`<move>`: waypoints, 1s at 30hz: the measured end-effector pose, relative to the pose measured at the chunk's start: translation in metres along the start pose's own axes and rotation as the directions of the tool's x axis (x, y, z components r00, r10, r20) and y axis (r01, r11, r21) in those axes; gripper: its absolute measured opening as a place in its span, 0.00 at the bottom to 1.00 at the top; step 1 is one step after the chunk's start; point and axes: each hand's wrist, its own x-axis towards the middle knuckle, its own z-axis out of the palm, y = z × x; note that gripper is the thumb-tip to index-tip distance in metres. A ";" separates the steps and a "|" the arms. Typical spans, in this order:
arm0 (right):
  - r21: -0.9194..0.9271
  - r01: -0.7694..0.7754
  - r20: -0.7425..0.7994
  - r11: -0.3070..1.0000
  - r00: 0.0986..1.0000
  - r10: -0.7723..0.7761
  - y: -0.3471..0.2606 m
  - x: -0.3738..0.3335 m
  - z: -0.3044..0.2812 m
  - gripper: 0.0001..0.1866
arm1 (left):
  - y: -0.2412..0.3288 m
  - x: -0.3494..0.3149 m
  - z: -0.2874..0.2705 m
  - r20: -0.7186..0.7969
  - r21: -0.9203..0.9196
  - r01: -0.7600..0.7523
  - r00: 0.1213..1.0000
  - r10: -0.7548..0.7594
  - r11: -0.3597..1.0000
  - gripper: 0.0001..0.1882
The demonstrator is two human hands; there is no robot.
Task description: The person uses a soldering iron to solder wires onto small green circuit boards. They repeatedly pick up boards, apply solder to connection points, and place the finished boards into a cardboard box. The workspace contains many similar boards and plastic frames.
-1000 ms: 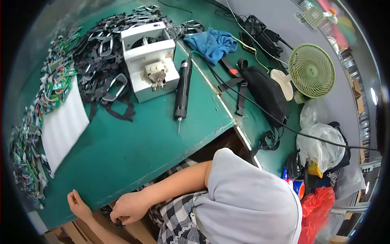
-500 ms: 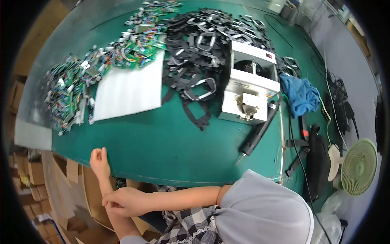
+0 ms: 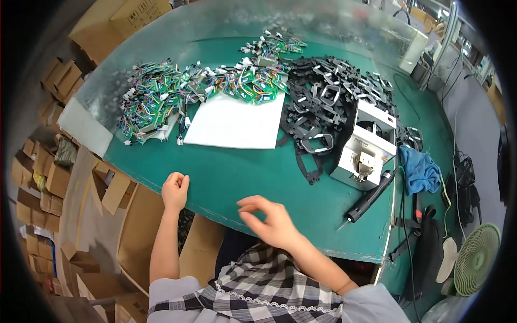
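Observation:
My left hand [image 3: 175, 191] rests at the front edge of the green table [image 3: 226, 172], its fingers curled into a loose fist with nothing visible in them. Farther right, my right hand [image 3: 269, 219] is over the same edge, thumb and forefinger bent with a gap between them and nothing held. Beyond my hands lies a white foam sheet [image 3: 234, 124]. Green circuit boards with coloured wires [image 3: 153, 102] are heaped to its left and along its far edge. To its right spreads a pile of black plastic frames [image 3: 312, 102].
A white screw feeder machine [image 3: 366, 145] stands at the right, with a black electric screwdriver [image 3: 371, 196] beside it. Past them are a blue cloth [image 3: 419, 169], a black bag [image 3: 424, 253] and a green fan [image 3: 477, 259]. Cardboard boxes [image 3: 40, 207] lie on the floor at left.
My right hand has moved right, away from my left forearm, and its fingers have parted. The view has shifted, so the table things appear farther right and, mostly, lower.

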 end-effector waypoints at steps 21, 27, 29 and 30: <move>-0.564 -0.185 -0.466 0.805 0.876 -0.125 0.077 0.253 -0.102 0.36 | 0.076 0.253 0.157 0.187 -0.584 0.487 0.859 -0.476 0.650 0.43; -0.916 -0.271 -0.339 0.295 0.917 -0.209 0.116 0.252 -0.063 0.34 | 0.066 0.243 0.203 -0.273 -0.464 0.120 0.923 -0.271 0.878 0.43; -0.924 -0.249 -0.323 0.289 0.914 -0.244 0.114 0.250 -0.063 0.31 | 0.074 0.229 0.195 -0.271 -0.363 0.044 0.951 -0.151 0.931 0.41; -0.924 -0.244 -0.319 0.296 0.917 -0.240 0.112 0.249 -0.062 0.31 | 0.074 0.225 0.192 -0.259 -0.369 0.039 0.955 -0.143 0.929 0.41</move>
